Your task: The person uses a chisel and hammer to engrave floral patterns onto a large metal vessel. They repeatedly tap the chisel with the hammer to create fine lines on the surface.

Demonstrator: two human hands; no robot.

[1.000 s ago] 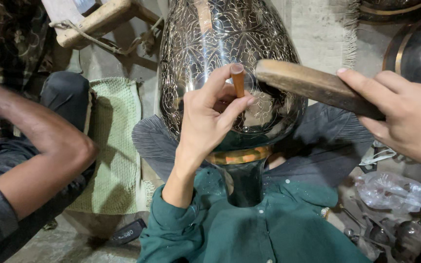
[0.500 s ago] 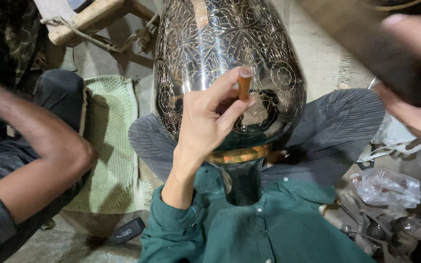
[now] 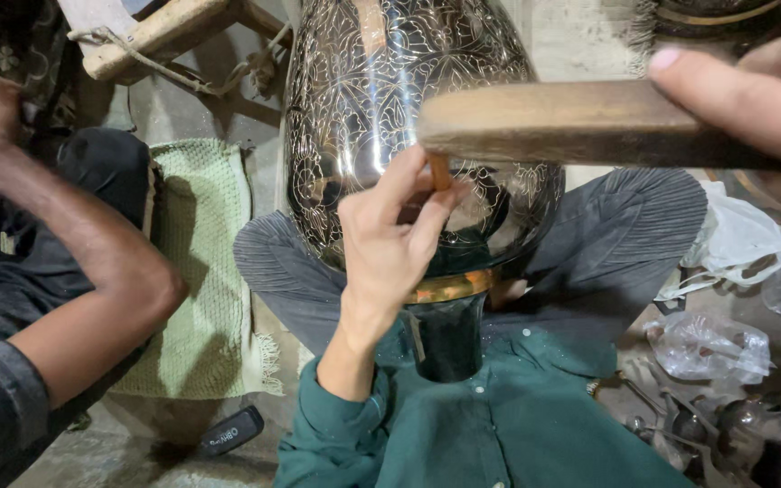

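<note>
1. Punch [image 3: 439,170]: short brown rod pinched in the left hand [image 3: 389,242], tip pressed to the vase [image 3: 409,117] wall. Long axis runs roughly vertical in frame, slightly tilted; working end points up-left into the metal, butt end toward the mallet.
2. Mallet [image 3: 589,122]: wooden block, long axis near horizontal, flat end pointing left. Half a second ago it was lifted out toward the top right corner and blurred; now it is down, its left end just above or on the punch butt. Contact cannot be told for sure. Read: a strike is landing, engraving stroke in progress.
3. Left hand fingers closed on the punch, thumb and index pinching; it has barely moved against the vase since a second ago.
4. Right hand [image 3: 752,117]: fingers wrapped on the mallet, only partly in frame.
5. Vase: big engraved silver body, gold band, dark neck pointing toward the person's green shirt, resting across the lap between the knees. Position unchanged.
6. Around: another person's arm [image 3: 92,271] at left, green mat [image 3: 210,271] on the floor, plastic bags [image 3: 725,244] at right.
</note>
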